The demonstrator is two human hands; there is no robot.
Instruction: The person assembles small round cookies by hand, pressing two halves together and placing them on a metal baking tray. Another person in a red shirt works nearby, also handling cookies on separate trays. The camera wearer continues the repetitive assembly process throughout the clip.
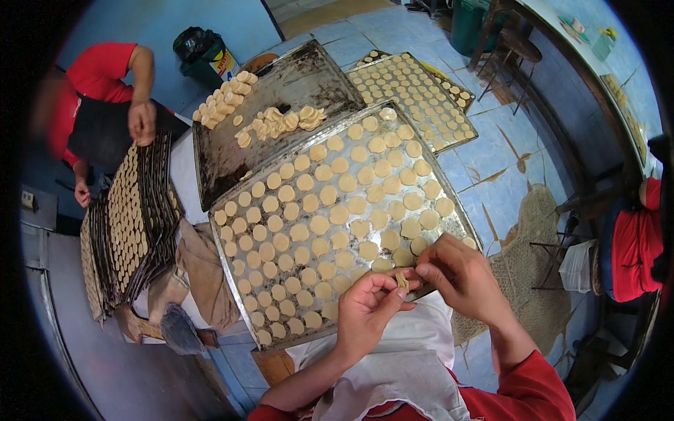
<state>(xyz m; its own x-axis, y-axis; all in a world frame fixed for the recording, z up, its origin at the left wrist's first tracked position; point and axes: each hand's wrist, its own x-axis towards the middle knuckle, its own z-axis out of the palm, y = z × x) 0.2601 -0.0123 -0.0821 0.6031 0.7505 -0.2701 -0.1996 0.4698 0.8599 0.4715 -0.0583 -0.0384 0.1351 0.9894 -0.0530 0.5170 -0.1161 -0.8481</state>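
My left hand [368, 309] is closed around a small stack of thin dough rounds [402, 281], pinched between thumb and fingers over the near edge of a baking tray [232, 281]. Right beside it, my right hand [460, 277] has its thumb and fingertips drawn together; what they grip, if anything, is hidden. Rows of flat, pale dough rounds [319, 224] cover most of this tray. Some near rounds are hidden behind my hands.
Behind it, a dark tray [302, 74] carries piled dough rounds [281, 125]. Another filled tray [414, 98] lies at the far right. At left, a co-worker's hand [142, 123] is over a stack of loaded trays [130, 217]. A stool [519, 49] stands at right.
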